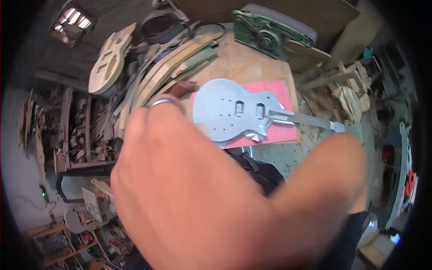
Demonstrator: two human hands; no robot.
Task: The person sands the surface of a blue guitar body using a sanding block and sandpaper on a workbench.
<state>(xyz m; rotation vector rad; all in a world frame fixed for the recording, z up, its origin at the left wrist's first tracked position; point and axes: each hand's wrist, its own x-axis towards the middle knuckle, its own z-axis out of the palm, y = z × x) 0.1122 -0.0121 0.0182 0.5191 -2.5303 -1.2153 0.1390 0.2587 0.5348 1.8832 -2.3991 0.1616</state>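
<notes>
My right hand is raised close in front of the view, large and blurred, with a ring on one finger. Its forearm runs back to a bent elbow at the right. The fingers bend out of sight, so what they touch is hidden. Beyond the hand lies a pale grey electric guitar, its neck pointing right. It rests on a pink sheet on the wooden workbench. A reddish-brown piece sits by the guitar's left end, partly covered by my hand. My left hand is not in view.
Wood strips are piled at the bench's left, near an unfinished guitar body. A green machine stands at the back. Wood scraps lie at the right; a rack of offcuts stands at the left.
</notes>
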